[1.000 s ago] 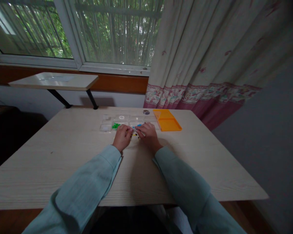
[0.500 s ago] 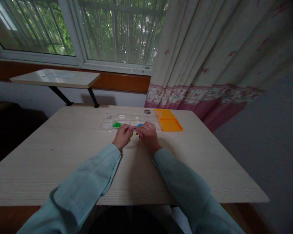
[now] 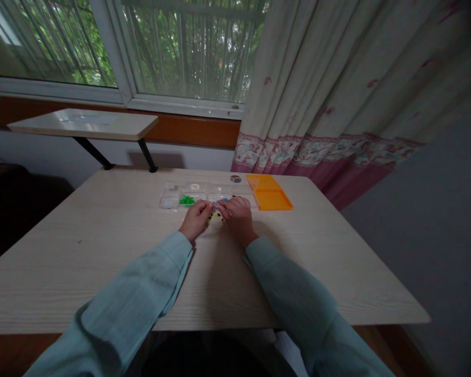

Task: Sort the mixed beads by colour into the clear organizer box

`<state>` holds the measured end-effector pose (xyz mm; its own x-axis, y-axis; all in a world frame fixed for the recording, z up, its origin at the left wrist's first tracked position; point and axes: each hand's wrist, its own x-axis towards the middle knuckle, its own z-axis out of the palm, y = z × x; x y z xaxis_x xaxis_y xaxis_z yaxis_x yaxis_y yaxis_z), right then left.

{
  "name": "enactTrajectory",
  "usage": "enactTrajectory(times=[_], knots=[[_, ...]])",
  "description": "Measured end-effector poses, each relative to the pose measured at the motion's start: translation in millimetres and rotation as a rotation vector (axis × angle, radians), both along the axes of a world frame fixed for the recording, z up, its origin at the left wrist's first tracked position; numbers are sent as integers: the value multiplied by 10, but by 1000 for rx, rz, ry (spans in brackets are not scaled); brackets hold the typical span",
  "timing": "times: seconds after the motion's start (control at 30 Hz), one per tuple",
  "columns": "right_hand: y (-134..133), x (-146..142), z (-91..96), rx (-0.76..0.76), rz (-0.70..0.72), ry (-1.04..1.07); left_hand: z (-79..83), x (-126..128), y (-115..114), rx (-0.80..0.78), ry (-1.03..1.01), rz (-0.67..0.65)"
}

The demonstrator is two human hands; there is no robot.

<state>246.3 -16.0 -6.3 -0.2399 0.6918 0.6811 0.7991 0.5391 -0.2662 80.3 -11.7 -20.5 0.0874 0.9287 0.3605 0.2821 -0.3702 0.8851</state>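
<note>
My left hand (image 3: 196, 219) and my right hand (image 3: 238, 219) meet fingertip to fingertip over the middle of the desk. Both are closed in a pinch, and what sits between the fingers is too small to make out. Just beneath the fingertips lie small yellow and dark pieces (image 3: 215, 215), partly covered by the hands. Right behind them stands a clear compartment box (image 3: 194, 187). Green pieces (image 3: 187, 200) fill one of its front compartments, and blue pieces (image 3: 225, 199) show behind my right fingers.
An open orange case (image 3: 272, 199) lies to the right of the clear box. A dark round object (image 3: 235, 179) rests behind the box. At the back left a small raised shelf (image 3: 137, 125) stands on black legs (image 3: 147, 155). A curtain (image 3: 275, 152) hangs behind the desk (image 3: 317, 262).
The whole view has shifted slightly. Both hands stay pinched together in the same place over the pieces, with only slight finger movement; a bit of blue now shows by the fingertips.
</note>
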Motion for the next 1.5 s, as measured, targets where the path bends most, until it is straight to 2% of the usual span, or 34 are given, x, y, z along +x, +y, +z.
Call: enactTrajectory(times=[0.13, 0.43, 0.6, 0.73, 0.83, 0.93, 1.03, 1.13, 1.23, 1.33, 1.5], knots=[[11, 6, -23, -21, -55, 12, 35, 21, -32, 60, 16, 6], [19, -17, -10, -114, 33, 224, 188, 24, -147, 171, 80, -27], [5, -18, 16, -118, 82, 342, 177, 23, -150, 187, 97, -49], [15, -23, 9, -111, 99, 355, 149, 8, -120, 211, 87, -59], [47, 31, -4, -106, 98, 338, 149, -38, -99, 248, 169, -13], [109, 150, -32, -111, 40, 352, 185, -106, -104, 294, 313, 13], [189, 279, -82, -127, -56, 403, 253, -155, -156, 328, 470, -113], [249, 352, -130, -124, -116, 428, 319, -144, -256, 363, 583, -347], [262, 353, -147, -125, -115, 417, 344, -74, -373, 376, 658, -540], [251, 325, -142, -116, -93, 424, 322, 23, -467, 391, 728, -610], [263, 316, -151, -106, -96, 469, 256, 112, -486, 465, 799, -575]])
